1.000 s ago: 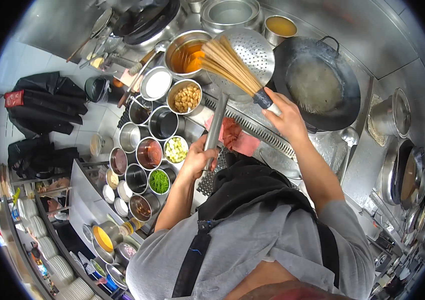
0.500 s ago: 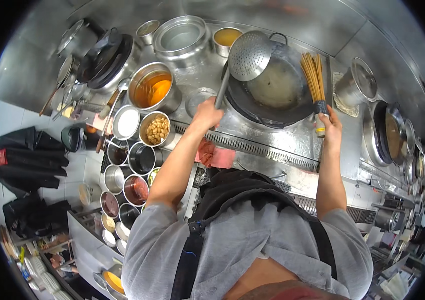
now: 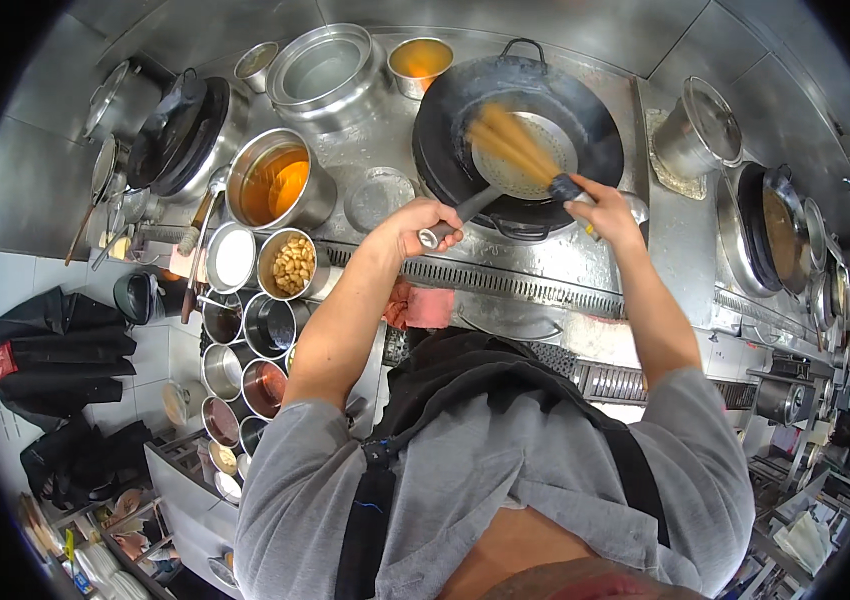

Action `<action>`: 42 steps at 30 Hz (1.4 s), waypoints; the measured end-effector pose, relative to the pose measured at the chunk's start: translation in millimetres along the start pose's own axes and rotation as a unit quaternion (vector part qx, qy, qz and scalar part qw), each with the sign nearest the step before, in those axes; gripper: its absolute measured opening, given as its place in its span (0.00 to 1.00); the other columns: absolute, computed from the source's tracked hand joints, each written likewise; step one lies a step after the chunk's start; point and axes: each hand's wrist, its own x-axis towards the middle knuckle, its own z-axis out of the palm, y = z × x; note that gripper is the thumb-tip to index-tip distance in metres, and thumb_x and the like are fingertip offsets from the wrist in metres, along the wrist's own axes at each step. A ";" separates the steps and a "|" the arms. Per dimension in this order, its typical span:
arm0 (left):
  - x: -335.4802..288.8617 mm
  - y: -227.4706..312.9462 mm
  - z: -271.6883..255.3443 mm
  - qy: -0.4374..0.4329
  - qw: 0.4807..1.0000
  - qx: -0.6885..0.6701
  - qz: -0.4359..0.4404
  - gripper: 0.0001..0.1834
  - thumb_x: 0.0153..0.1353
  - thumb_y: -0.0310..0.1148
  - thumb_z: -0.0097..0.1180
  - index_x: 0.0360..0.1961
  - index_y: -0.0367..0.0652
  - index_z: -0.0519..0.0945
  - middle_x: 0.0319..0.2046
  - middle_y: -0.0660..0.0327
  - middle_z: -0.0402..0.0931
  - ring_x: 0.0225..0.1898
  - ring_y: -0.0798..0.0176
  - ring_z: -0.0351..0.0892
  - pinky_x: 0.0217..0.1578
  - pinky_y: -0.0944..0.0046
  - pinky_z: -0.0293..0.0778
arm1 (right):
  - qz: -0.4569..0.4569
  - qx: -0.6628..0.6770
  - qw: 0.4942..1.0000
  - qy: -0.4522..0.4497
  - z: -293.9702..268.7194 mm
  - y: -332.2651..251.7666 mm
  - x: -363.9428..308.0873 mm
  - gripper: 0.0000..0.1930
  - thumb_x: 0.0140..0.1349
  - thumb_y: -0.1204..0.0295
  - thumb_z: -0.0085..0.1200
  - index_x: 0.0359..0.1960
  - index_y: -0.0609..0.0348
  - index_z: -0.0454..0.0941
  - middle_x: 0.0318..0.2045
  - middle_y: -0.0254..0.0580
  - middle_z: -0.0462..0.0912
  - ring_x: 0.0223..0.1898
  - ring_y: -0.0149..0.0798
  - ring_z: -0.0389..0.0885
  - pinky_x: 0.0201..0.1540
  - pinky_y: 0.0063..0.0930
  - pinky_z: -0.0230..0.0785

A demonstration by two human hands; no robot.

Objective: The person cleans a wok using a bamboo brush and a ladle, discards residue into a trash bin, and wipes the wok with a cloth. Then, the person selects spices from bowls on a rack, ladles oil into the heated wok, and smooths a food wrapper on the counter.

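Note:
A black wok [image 3: 445, 140] sits on the steel range in front of me. Inside it lies a round perforated metal strainer [image 3: 535, 160]. My left hand [image 3: 423, 224] grips the end of the strainer's long handle, just in front of the wok. My right hand [image 3: 600, 208] holds a bamboo whisk brush [image 3: 510, 148] by its dark band. The brush bristles are blurred and lie over the strainer inside the wok.
Left of the wok stand a pot of orange oil [image 3: 275, 185], a large empty steel pot [image 3: 325, 70] and several small seasoning tins [image 3: 290, 265]. A lidded steel pot [image 3: 700, 125] and another wok [image 3: 780, 225] are to the right. A red cloth [image 3: 420, 305] lies at the range's front edge.
The strainer has come down from above the wok's left rim into the wok. My right hand swung the bamboo brush from the wok's right side onto the strainer.

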 end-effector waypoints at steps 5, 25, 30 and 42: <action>-12.9 -2.6 1.6 0.021 1.000 0.003 0.008 0.07 0.54 0.23 0.53 0.32 0.29 0.72 0.24 0.49 0.74 0.16 0.63 0.73 0.11 0.68 0.68 | -0.036 -0.277 0.948 -0.154 -16.8 -15.9 38.4 0.29 0.46 0.64 0.61 0.55 0.50 0.76 0.41 0.55 0.82 0.43 0.47 0.82 0.51 0.30 0.70; -27.1 -16.5 35.3 0.037 0.999 0.023 0.029 0.06 0.52 0.20 0.53 0.31 0.30 0.71 0.23 0.49 0.74 0.15 0.63 0.72 0.10 0.67 0.67 | -0.078 -0.206 0.975 -0.032 -22.5 0.1 8.4 0.28 0.48 0.63 0.59 0.55 0.47 0.76 0.42 0.56 0.81 0.45 0.54 0.80 0.53 0.37 0.70; -37.8 -17.6 36.4 0.030 0.998 -0.060 0.017 0.08 0.52 0.21 0.54 0.33 0.29 0.70 0.24 0.48 0.74 0.15 0.64 0.72 0.10 0.68 0.67 | -0.079 -0.429 0.897 -0.070 -30.7 3.8 53.3 0.27 0.49 0.69 0.55 0.55 0.42 0.76 0.40 0.53 0.82 0.43 0.51 0.81 0.49 0.41 0.73; -44.3 -23.0 31.2 0.007 0.997 -0.074 -0.012 0.06 0.53 0.23 0.55 0.31 0.33 0.71 0.25 0.51 0.75 0.15 0.65 0.71 0.10 0.69 0.67 | -0.057 -0.406 0.911 -0.041 -4.2 -4.9 63.5 0.24 0.54 0.66 0.57 0.56 0.42 0.74 0.40 0.53 0.82 0.42 0.55 0.80 0.49 0.45 0.72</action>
